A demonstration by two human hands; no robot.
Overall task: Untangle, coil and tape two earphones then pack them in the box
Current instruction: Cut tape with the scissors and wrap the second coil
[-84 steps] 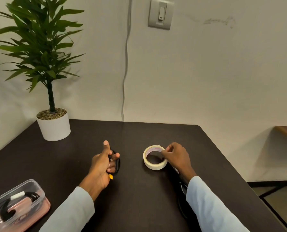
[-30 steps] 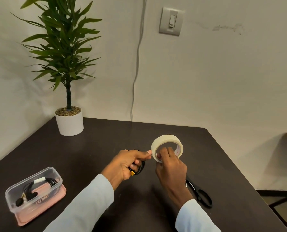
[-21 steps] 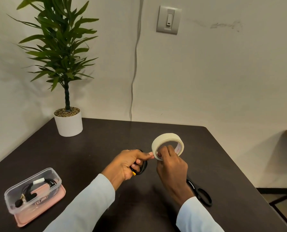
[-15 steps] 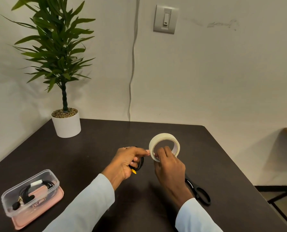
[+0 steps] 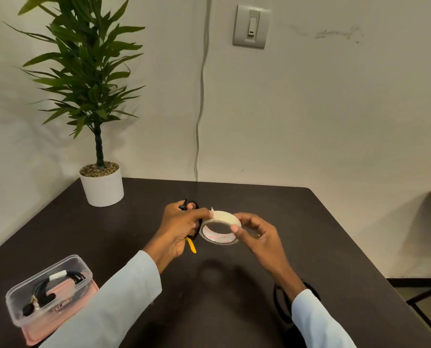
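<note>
Hands (image 5: 181,228) (image 5: 257,233) grip coiled earphone (image 5: 193,214) and tape roll (image 5: 219,229); its pink print unreadable.

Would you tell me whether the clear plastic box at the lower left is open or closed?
Open: the clear box has no lid on top and sits on a pink lid, with one taped earphone coil inside.

Pink print inside the tape roll (image 5: 219,237) is too blurred to read.

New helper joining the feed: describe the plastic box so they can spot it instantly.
Start at the dark table and go to its near-left corner, well in front of the potted plant. The box is clear plastic on a pink lid, with a taped black earphone coil inside.
</note>
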